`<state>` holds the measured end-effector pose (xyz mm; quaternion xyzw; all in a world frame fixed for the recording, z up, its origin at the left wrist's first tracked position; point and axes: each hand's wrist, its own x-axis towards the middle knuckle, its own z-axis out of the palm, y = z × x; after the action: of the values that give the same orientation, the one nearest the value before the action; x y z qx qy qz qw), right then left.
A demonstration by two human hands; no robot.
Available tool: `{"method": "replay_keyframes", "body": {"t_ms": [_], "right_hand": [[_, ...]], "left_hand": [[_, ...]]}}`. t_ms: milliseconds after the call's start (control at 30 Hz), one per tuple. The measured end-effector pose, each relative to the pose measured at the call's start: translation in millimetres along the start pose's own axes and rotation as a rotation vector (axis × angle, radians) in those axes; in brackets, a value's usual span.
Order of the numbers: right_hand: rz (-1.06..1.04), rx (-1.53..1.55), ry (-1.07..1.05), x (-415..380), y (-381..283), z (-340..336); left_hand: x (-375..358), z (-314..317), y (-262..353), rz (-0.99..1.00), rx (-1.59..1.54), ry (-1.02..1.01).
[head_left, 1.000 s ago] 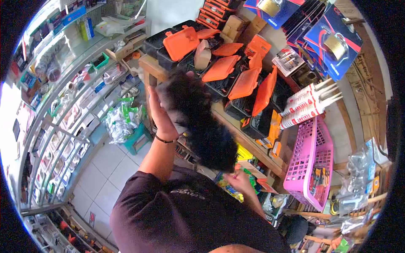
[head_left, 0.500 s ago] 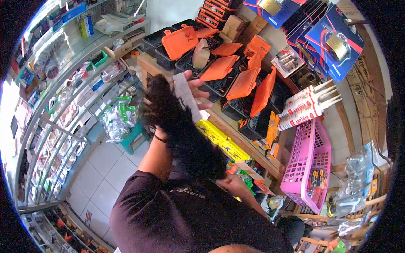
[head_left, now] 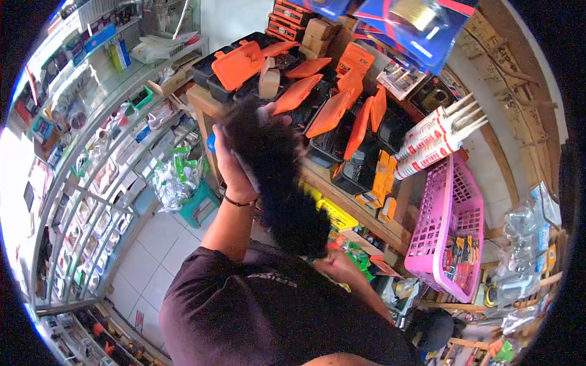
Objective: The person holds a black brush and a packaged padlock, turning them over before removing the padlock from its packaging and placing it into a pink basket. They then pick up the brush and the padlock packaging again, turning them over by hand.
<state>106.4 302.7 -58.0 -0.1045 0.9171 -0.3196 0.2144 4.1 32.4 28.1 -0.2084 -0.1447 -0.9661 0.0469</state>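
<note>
My left hand (head_left: 237,174), with a dark band at the wrist, is palm up around a grey flat item (head_left: 246,172), mostly hidden by a long black fluffy duster (head_left: 281,183). Its thumb shows on the left side, and some fingertips show past the duster's right edge. Lower right, my right hand (head_left: 336,263) is closed at the duster's lower end, by my dark shirt; the handle is hidden. The duster's upper part lies across my left palm and is blurred.
Black cases with orange lids (head_left: 238,64) stand on a wooden bench (head_left: 366,213). Sealant tubes (head_left: 427,143) stick out above a pink basket (head_left: 427,244). Padlock packs (head_left: 421,30) hang at the top. A barred shelf (head_left: 79,183) lines the left, near a green stool (head_left: 200,204).
The duster's top has moved right and now covers most of the grey item. My left hand has turned, its thumb now showing at left. The background has shifted slightly with the camera.
</note>
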Motion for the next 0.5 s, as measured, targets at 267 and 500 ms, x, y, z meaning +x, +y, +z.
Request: {"method": "replay_keyframes", "body": {"t_ms": [267,500], "right_hand": [[0.129,0.139,-0.092,-19.1,7.8,-5.2],[0.139,0.164,-0.047,-20.8,22.6,-17.9]], "left_hand": [[-2.8,25.7,-21.4,0.001,-0.259,0.052],[-4.5,49.6,-33.4,0.071,-0.022,0.293]]}}
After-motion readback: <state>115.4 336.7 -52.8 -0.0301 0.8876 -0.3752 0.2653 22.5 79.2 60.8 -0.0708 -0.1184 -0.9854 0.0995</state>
